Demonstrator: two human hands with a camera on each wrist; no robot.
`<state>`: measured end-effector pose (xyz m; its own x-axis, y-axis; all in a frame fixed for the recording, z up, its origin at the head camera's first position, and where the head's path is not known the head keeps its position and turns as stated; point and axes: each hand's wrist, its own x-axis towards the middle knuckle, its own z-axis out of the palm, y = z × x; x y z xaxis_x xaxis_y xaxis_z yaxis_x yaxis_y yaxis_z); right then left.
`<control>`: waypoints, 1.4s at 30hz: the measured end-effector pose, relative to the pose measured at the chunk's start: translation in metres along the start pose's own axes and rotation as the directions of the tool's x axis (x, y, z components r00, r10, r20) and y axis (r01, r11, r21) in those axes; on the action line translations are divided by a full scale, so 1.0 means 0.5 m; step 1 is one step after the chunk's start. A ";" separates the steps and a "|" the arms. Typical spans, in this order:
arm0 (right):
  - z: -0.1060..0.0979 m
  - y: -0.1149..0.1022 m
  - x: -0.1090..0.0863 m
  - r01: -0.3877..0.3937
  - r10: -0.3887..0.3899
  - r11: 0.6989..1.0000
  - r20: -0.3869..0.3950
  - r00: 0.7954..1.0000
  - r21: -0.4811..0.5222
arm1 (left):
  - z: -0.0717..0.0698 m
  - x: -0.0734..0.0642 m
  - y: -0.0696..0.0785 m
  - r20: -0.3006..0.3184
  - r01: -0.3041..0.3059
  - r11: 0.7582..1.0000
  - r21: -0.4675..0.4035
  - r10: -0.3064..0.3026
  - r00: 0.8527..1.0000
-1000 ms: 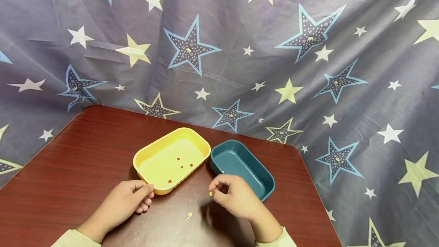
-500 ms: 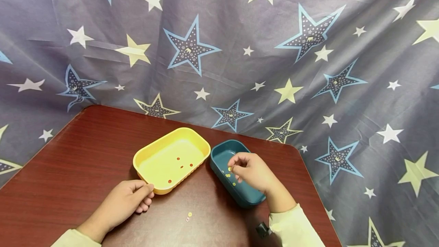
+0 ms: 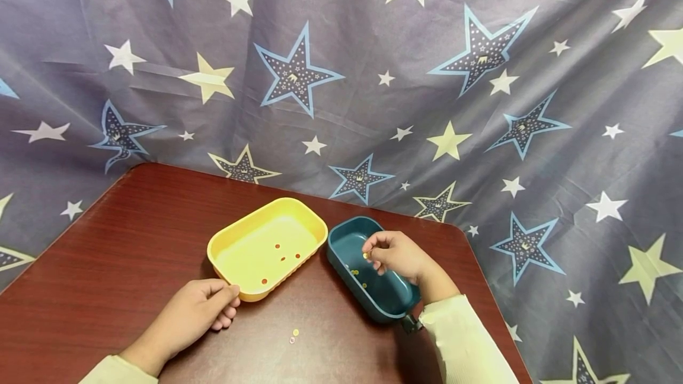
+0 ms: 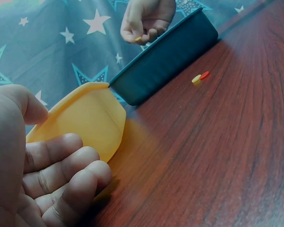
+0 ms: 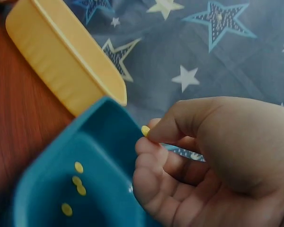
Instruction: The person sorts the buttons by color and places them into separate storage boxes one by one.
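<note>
My left hand (image 3: 205, 307) holds the near left corner of a yellow plastic tray (image 3: 219, 245), thumb at the rim and fingers bent against the outer wall. Several small red discs (image 3: 264, 281) lie in that tray. Over the teal tray (image 3: 373, 307) on the right, my right hand (image 3: 402, 256) pinches a small yellow disc (image 5: 145, 131) between thumb and index finger. Below it, several yellow discs (image 5: 79, 167) lie on the teal tray's floor. Two more discs rest on the table: a yellow disc (image 4: 196, 79) and a red disc (image 4: 205, 75) touching it.
The trays stand close together on a dark red wooden table (image 3: 155, 218). Behind the table hangs a grey curtain (image 3: 352, 117) with a star pattern. A small black device (image 3: 411, 323) sits at the right wrist, near the teal tray's front end.
My right hand has carried the yellow disc from above the table in front of the teal tray to over the tray's inside. My left hand and the yellow tray have stayed put.
</note>
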<state>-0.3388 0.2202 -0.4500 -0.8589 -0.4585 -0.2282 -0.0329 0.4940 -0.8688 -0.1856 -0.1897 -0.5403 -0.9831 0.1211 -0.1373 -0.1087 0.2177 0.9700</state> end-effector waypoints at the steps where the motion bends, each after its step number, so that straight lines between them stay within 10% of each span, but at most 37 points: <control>1: -0.002 0.004 0.004 -0.007 0.007 1.000 0.006 1.000 -0.003 | 0.000 0.000 0.001 -0.002 -0.001 1.000 0.001 0.001 1.000; 24: -0.011 0.044 0.023 -0.087 0.095 0.990 0.071 0.993 -0.114 | 0.002 0.001 -0.003 -0.014 -0.009 1.000 0.014 0.009 1.000; 42: 0.023 -0.055 -0.026 0.104 -0.088 0.974 0.091 0.992 -0.202 | 0.002 0.000 -0.001 -0.007 -0.009 1.000 0.012 0.010 1.000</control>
<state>-0.3210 0.2040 -0.4283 -0.8028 -0.5652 -0.1902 -0.2251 0.5825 -0.7810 -0.1854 -0.1889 -0.5408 -0.9851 0.1165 -0.1267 -0.0976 0.2280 0.9688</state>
